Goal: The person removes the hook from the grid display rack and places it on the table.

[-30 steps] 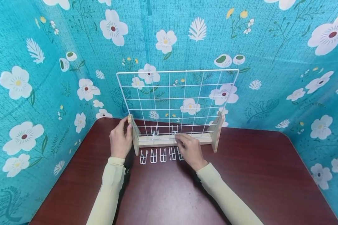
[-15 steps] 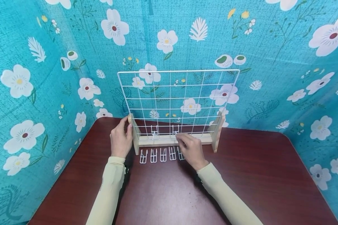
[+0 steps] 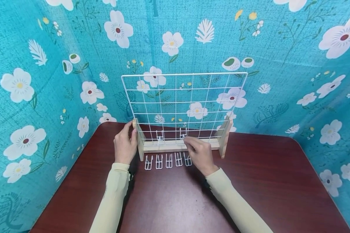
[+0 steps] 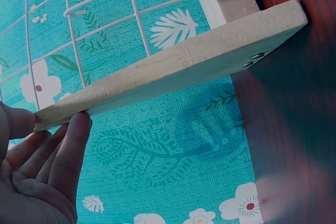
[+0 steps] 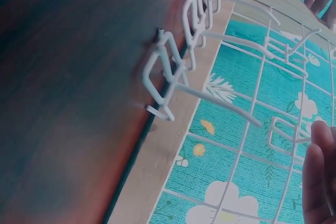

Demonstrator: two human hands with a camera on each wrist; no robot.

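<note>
A white wire grid (image 3: 184, 88) stands upright in a wooden base with two side panels. My left hand (image 3: 125, 144) grips the upper end of the left wooden panel (image 4: 173, 59), thumb on one side and fingers on the other. Low on the grid, my right hand (image 3: 200, 153) pinches the prong of a white wire hook (image 3: 183, 133), which lies against the grid; in the right wrist view this hook (image 5: 282, 136) is partly hidden by the fingers (image 5: 315, 182). To its left, another wire hook (image 3: 159, 137) hangs on the grid.
Several loose wire hooks (image 3: 169, 160) lie in a row on the dark red table (image 3: 169, 194), in front of the wooden crossbar (image 3: 163, 149). A turquoise flowered cloth (image 3: 250, 38) rises behind and at both sides.
My right hand has shifted slightly to the right, and the pinched hook has slid a little right along the grid with it. My left hand stays on the panel.
</note>
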